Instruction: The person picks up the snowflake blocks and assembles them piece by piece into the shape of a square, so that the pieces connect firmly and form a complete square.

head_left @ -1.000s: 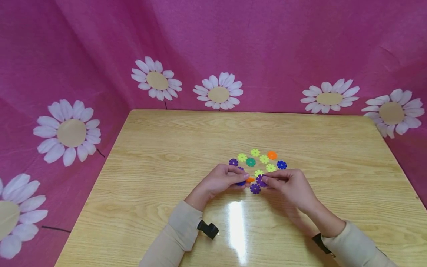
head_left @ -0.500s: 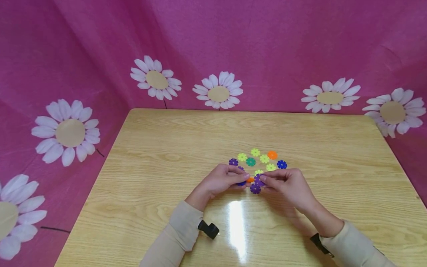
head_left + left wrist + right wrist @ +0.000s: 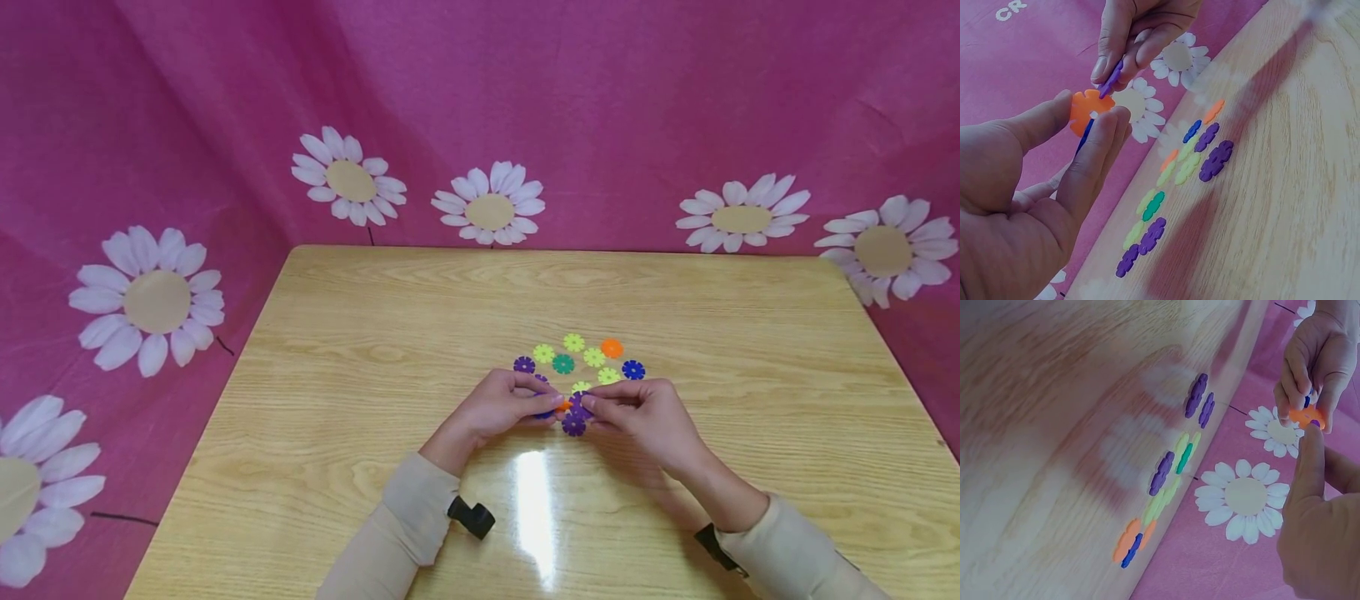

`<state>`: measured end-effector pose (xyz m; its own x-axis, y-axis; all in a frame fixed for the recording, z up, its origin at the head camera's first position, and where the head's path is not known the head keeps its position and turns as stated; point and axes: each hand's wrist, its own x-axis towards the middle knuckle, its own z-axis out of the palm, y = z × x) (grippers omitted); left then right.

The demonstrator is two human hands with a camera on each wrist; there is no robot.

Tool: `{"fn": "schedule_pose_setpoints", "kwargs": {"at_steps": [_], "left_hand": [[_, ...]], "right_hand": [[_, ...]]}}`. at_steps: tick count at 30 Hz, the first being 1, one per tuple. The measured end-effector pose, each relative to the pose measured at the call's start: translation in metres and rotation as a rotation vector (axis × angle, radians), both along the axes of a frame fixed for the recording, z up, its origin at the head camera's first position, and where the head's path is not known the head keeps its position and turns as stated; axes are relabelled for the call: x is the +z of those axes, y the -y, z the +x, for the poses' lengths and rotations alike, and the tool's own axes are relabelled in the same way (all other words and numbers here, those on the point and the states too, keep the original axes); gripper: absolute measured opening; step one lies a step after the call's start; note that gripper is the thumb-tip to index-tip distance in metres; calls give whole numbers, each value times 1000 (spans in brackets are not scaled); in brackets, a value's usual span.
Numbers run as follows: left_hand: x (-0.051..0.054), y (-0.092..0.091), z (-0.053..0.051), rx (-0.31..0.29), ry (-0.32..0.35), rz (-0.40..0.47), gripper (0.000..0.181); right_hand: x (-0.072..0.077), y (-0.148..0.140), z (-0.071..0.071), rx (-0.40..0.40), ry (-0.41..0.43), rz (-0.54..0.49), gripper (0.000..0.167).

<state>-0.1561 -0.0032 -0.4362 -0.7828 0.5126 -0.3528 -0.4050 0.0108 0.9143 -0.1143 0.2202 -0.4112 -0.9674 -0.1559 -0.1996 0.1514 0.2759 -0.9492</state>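
Observation:
My left hand (image 3: 498, 407) pinches an orange notched disc (image 3: 1087, 111) between thumb and fingers. A blue disc (image 3: 1083, 138) is joined to the orange one and lies partly hidden behind the left fingers. In my right hand (image 3: 656, 419), thumb and finger pinch a purple disc (image 3: 1110, 80) by its edge. The purple disc meets the rim of the orange disc at an angle; whether their slots are engaged I cannot tell. Both hands are held above the table, close to the loose discs.
Loose notched discs lie in a cluster beyond the hands: several yellow ones (image 3: 573, 342), a green one (image 3: 563, 364), an orange one (image 3: 612, 348), a blue one (image 3: 633, 370) and several purple ones (image 3: 573, 425). The wooden table (image 3: 390, 317) backs onto a pink flowered cloth (image 3: 600, 100).
My right hand has moved slightly left, bringing the purple disc up to the orange one. The left hand has stayed nearly still, and the loose discs have not moved.

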Motion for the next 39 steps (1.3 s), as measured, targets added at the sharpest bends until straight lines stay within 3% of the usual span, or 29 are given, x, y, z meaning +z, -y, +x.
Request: {"fn": "schedule_pose_setpoints", "kwargs": {"at_steps": [14, 27, 34, 39], "left_hand": [[-3, -2, 1, 33, -1, 19, 22], [-2, -2, -1, 58, -11, 14, 22], [-2, -2, -1, 57, -36, 10, 24], [-3, -4, 0, 69, -8, 30, 24]], "right_hand": [[0, 2, -2, 2, 84, -86, 33], [1, 9, 0, -51, 71, -65, 32], [-2, 13, 1, -101, 85, -103, 32], [-3, 15, 1, -102, 83, -121, 33]]}}
